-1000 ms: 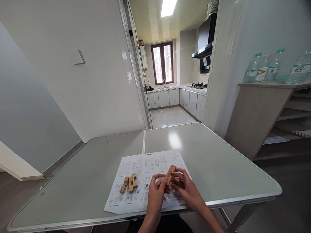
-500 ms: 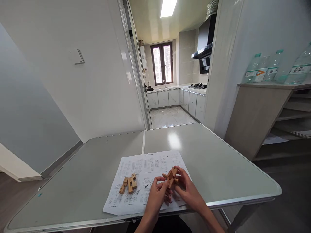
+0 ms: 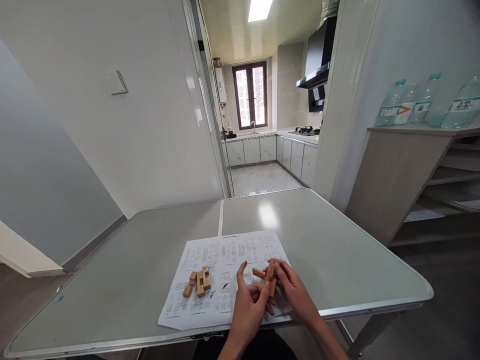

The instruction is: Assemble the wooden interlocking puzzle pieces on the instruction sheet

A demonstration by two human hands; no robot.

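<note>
Between my two hands is a cluster of interlocking wooden puzzle pieces (image 3: 270, 271), raised over the right part of a printed sheet (image 3: 232, 250). My right hand (image 3: 296, 290) grips its upper right side with fingers and thumb. The thumb of my left hand (image 3: 249, 302) presses on the lower part, while its index finger points up, away from the wood. One piece sticks out of the cluster to the left. Several loose notched wooden pieces (image 3: 200, 284) lie together on the left half of the sheet. My fingers hide the cluster's underside.
The sheet lies at the near edge of a grey-green table (image 3: 123, 280) with a metal rim. To the right stands a wooden shelf (image 3: 405, 170) with plastic bottles (image 3: 423, 102) on top. A doorway beyond the table opens onto a kitchen.
The held cluster has turned, with one piece now standing more upright. My left index finger has lifted off the wood and straightened. The loose pieces stay in place on the sheet.
</note>
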